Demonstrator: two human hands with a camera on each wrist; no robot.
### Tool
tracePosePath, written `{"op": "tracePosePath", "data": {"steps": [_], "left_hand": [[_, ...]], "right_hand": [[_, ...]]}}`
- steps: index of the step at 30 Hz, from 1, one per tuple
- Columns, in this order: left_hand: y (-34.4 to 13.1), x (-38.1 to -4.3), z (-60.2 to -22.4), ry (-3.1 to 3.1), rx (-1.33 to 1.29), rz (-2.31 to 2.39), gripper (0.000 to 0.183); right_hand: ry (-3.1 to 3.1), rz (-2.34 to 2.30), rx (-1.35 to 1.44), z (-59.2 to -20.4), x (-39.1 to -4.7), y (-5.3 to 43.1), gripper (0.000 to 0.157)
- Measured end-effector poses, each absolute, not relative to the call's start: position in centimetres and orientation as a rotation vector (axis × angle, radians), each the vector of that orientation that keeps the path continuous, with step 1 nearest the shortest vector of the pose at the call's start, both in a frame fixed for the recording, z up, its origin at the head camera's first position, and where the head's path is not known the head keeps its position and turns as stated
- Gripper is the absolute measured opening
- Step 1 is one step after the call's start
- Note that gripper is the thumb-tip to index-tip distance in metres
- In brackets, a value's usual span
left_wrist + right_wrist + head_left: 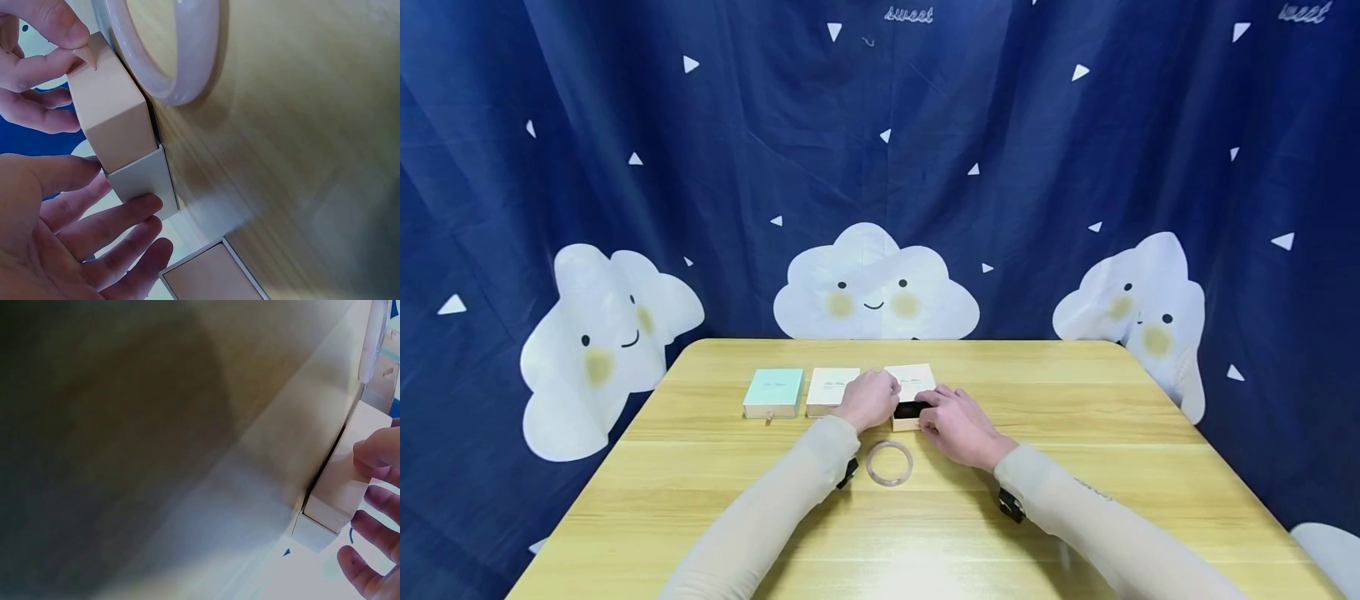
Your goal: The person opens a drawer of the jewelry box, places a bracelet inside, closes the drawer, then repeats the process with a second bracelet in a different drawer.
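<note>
A white drawer-style gift box lies on the table with its drawer partly slid out towards me, showing a black inside. My left hand holds the box's outer sleeve, fingers along its side. At the drawer's front, my right hand pinches a small ribbon tab between thumb and finger. Nearer to me than the box, a pale pink bangle lies flat on the table, touched by neither hand.
Left of the held box stand a second white box, partly behind my left hand, and a mint-green box with a small tab at its front. Behind the wooden table hangs a dark blue curtain with cloud prints.
</note>
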State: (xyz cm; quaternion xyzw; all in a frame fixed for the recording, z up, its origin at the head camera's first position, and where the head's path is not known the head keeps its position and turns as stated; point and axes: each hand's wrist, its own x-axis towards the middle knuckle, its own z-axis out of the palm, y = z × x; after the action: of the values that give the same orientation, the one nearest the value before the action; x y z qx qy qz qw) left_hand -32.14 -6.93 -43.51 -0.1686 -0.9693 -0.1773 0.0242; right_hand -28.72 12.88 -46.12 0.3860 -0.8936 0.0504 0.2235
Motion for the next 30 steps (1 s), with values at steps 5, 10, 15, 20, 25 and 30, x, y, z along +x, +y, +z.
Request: {"op": "tracePosePath", "data": {"steps": [5,10,15,20,25,30], "left_hand": [[-6.9,-32.0,-43.5,-2.978,-0.529,-0.552,0.037],[-6.9,-32.0,-43.5,-2.971,-0.538,-0.547,0.04],[-7.0,-32.1,-43.5,-2.981,-0.534,-0.55,0.044],[-7.0,-32.1,-43.5,-2.979,-0.536,-0.551,0.044],[-7.0,-32.2,-43.7,-2.968,-0.547,-0.55,0.043],[-7.0,-32.4,-43.8,-2.957,-0.55,-0.549,0.042]], "right_hand": [[-2.461,0.126,1.074,-46.1,-28.6,13.0,0.022],[-2.453,0.129,1.074,-46.1,-28.4,13.0,0.024],[-2.464,0.15,1.067,-46.2,-28.2,13.0,0.026],[-2.504,0.166,1.052,-46.0,-28.0,13.0,0.02],[-2.511,0.244,1.069,-45.7,-27.8,13.1,0.015],[-2.509,0.249,1.1,-45.4,-27.7,13.0,0.013]]}}
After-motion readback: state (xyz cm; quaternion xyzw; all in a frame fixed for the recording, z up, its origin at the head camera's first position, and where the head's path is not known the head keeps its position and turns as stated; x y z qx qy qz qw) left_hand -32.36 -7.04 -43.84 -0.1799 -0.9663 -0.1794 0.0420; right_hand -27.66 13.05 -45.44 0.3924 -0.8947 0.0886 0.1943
